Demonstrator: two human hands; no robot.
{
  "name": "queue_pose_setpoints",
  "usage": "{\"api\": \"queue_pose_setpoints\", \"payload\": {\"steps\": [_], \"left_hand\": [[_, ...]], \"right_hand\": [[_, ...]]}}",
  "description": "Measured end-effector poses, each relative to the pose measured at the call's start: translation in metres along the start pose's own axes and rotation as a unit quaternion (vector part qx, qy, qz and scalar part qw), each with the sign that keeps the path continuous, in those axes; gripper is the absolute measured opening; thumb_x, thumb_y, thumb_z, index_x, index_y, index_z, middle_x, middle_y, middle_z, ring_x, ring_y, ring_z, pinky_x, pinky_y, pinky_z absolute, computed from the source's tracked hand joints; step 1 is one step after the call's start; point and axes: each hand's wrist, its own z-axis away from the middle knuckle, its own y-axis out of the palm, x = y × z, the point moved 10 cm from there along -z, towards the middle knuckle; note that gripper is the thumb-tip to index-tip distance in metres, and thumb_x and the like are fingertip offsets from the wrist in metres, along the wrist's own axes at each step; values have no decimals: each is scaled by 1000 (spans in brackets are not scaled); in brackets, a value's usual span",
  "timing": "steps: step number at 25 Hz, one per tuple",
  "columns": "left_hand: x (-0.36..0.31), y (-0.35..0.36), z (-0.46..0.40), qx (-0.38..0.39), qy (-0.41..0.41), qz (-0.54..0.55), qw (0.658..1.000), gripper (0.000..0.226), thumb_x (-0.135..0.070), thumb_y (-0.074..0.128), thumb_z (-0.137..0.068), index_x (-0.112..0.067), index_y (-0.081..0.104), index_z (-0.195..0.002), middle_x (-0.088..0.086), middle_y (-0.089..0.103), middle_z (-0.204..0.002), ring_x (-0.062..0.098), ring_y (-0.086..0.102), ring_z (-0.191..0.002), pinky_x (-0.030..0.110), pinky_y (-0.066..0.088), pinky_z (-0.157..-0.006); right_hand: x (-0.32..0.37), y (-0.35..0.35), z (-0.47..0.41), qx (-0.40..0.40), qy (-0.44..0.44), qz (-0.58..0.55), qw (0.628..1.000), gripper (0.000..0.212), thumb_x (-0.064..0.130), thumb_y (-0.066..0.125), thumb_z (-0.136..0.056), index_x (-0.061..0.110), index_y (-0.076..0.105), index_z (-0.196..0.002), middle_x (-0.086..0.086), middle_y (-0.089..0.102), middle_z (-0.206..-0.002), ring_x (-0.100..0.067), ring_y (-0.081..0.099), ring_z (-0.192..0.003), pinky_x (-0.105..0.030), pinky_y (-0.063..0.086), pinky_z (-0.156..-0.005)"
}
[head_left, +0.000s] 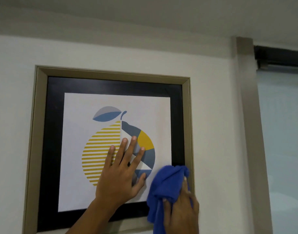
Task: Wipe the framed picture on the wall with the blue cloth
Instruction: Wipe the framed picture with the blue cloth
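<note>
1. Framed picture (111, 92): hung on white wall (13, 98), seen from below and slightly left. Beige outer moulding, black inner band, white print with striped yellow and blue-grey fruit motif (118, 146).
2. Left hand (121, 173): laid flat against the print, palm to the surface, fingers (123, 144) spread wide and pointing up. Covers the lower middle of the fruit motif. Thumb extended to the right, toward the cloth. Nothing gripped.
3. Right hand (182, 208): at the lower right corner of the frame, curled closed around a bunch of blue cloth (166, 181). Fingertips partly buried in the folds; back of hand toward the camera.
4. Blue cloth: crumpled, pressed against the lower right part of the picture, overlapping the white print, the black band and reaching the beige moulding on the right side. Loose end hanging down over the bottom rail of the frame, left of the right hand.
5. Spacing: left thumb near the cloth, small gap of white print visible between them.
6. Surroundings: vertical beige trim (246, 115) right of the frame, pale glass panel (283, 141) beyond it, dark rail (280, 54) above the panel, white ceiling (145, 17) overhead.
</note>
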Motion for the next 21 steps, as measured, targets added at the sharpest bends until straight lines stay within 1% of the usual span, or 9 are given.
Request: {"api": "queue_pose_setpoints", "payload": {"steps": [1,2,3,5,6,10,16,19,21], "left_hand": [[-1,0,1,-1,2,0,1000,78,-63,40,-94,-21,28,-158,12,15,-170,34,13,-156,55,12,-124],[-1,0,0,-5,6,-2,1000,78,-62,38,-94,-20,28,-158,12,15,-170,35,14,-155,55,12,-124],[-2,1,2,-4,8,-6,1000,77,-62,36,-94,-20,28,-158,13,16,-169,35,15,-155,55,12,-123],[-2,3,3,-3,11,-9,1000,77,-61,36,-94,-20,27,-158,13,19,-169,36,16,-155,56,13,-123],[-3,3,2,-5,11,-11,1000,77,-61,38,-94,-21,28,-158,14,20,-168,36,17,-155,56,14,-123],[-1,2,1,-2,6,-15,1000,77,-63,41,-92,-20,32,-156,13,21,-167,35,17,-154,56,14,-122],[-2,-1,1,1,9,15,1000,75,-64,34,-97,-20,29,-158,12,18,-169,34,13,-156,51,6,-126],[-6,-1,1,33,24,14,999,76,-65,30,-98,-18,28,-158,14,19,-168,39,14,-155,59,10,-123],[-22,1,3,63,57,29,996,79,-68,27,-98,-17,27,-158,15,20,-167,38,16,-154,65,16,-120]], "right_hand": [[31,-5,-5,-37,-60,87,994,37,1,20,-104,15,53,-110,-25,55,-103,7,51,-122,-11,18,-114],[46,29,0,114,-158,182,964,33,28,22,-106,16,52,-115,-18,53,-111,1,54,-120,-16,29,-108],[68,61,31,306,-269,165,898,51,50,24,-100,14,50,-126,-15,53,-124,-7,55,-121,-24,32,-107],[142,95,68,394,-456,130,787,81,71,23,-90,15,30,-148,-7,33,-154,-18,33,-140,-36,23,-116],[179,97,75,375,-525,101,757,85,72,23,-89,16,21,-153,-5,19,-160,-20,20,-146,-38,17,-118],[241,124,72,300,-567,101,761,82,68,28,-91,21,9,-156,-6,-3,-163,-22,-1,-150,-42,11,-120],[90,62,77,368,-524,89,763,79,58,30,-95,12,6,-154,-4,13,-161,-20,23,-144,-27,11,-116],[23,12,84,385,-598,162,683,67,50,30,-98,5,28,-148,-10,31,-154,-27,38,-135,-33,27,-108],[4,-11,82,409,-642,200,616,58,36,53,-90,8,49,-140,-9,37,-151,-25,47,-133,-34,35,-109]]}}
